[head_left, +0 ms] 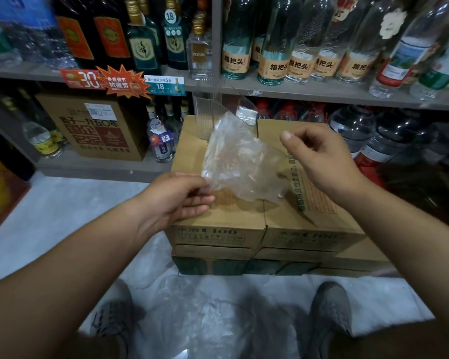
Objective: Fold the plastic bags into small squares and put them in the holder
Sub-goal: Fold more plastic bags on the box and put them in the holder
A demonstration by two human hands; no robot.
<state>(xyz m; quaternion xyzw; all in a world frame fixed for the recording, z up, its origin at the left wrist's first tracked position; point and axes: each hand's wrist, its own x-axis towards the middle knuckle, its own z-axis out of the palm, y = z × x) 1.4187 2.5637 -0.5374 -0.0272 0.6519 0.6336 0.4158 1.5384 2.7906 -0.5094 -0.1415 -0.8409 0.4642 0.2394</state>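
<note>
Inspecting the folding step from my remote station: the crumpled clear plastic bag is held in the air above the top of the tan cardboard carton, over its left half, and is not yet a small square.

Hands:
- The left hand pinches the bag's lower left corner between thumb and fingers.
- The right hand hovers just beside the bag's right edge, fingers loosely curled and thumb raised. I see no film between them, so I judge it empty.

Holder: the clear ribbed plastic holder stands at the carton's far edge, behind the bag. A pale patch sits at its right side, but I cannot tell whether that is a folded bag.

Stock: a loose heap of clear bags lies on the floor between the shoes, so I judge much of the task remains.

Next move, in my judgement: the right hand must take the free edge, flatten the film and fold it over squarely. The thin film is likely to spring back.

Legible writing:
- The clear bottles with tan labels read "粮把头".
- The orange starburst sign reads "抗疲劳".
- The red shelf tag shows "30".
- The blue shelf tag shows "18".
- The carton's front shows "100".
</note>
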